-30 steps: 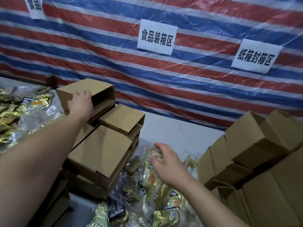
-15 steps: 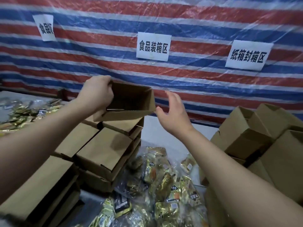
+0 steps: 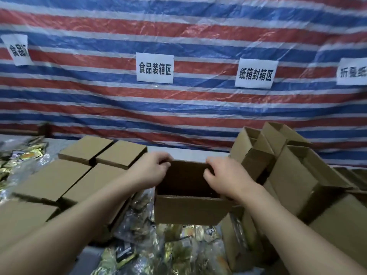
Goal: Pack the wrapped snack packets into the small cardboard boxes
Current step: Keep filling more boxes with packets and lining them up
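Striped tarp [image 3: 178, 108] behind, paper signs [image 3: 154, 68] pinned across. Open cardboard box [image 3: 188, 209] held above snack packets [image 3: 174, 247], left hand [image 3: 153, 171] and right hand [image 3: 224, 179] gripping far rim, fingers curled. Inside apparently empty, too dark for certainty.

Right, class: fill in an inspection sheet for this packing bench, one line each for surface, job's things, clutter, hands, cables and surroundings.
Surface: pale grey table, mostly covered.
Job's things: open brown cardboard box held above gold foil-wrapped snack packets.
Clutter: closed flat brown boxes left; open empty brown boxes right; more packets far left.
Hands: left hand and right hand each grip the box's far rim.
Cables: nothing seen.
Surroundings: red, white and blue striped tarpaulin bearing white paper signs.
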A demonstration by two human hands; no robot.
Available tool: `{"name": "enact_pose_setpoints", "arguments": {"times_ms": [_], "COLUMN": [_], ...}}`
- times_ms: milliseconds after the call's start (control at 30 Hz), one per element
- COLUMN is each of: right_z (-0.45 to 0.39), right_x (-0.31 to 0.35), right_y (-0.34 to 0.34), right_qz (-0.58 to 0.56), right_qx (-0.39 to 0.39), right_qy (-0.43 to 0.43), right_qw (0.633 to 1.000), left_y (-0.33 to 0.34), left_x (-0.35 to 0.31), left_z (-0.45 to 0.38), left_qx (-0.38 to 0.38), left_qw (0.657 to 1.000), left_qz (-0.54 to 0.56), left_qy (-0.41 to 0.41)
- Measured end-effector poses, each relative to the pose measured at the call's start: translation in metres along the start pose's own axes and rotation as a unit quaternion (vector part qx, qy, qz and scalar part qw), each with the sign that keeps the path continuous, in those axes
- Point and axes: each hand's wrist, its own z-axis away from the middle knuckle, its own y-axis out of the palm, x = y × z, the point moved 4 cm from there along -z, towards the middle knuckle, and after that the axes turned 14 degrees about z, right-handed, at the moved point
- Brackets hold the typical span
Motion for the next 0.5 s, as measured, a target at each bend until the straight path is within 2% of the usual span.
{"name": "enact_pose_setpoints", "arguments": {"times_ms": [100,267,400,500], "right_z": [0.053,0.14,0.19,0.215], "right_x": [-0.013,0.014,0.044,0.067], "right_y": [0.043,0.138,0.2,0.232], "right_qz": [0.008,-0.021,-0.04,-0.036], "right_qx": [0.047,0.157,0.226,0.256], "right_qy": [0.02,0.03,0.039,0.039], "right_qw": [0.999,0.987,0.973,0.965], "left_y": [0.055,0.131,0.162,0.171], "left_x": [0.022,0.094,0.148,0.172], "left_z": [0.024,0.103,0.162,0.185], "left_qx": [0.058,0.083,0.102,0.111], "left_qw": [0.997,0.99,0.977,0.976], "left_qz": [0.025,0.005,0.022,0.017], "left_qy": [-0.037,-0.112,-0.185,-0.189]}}
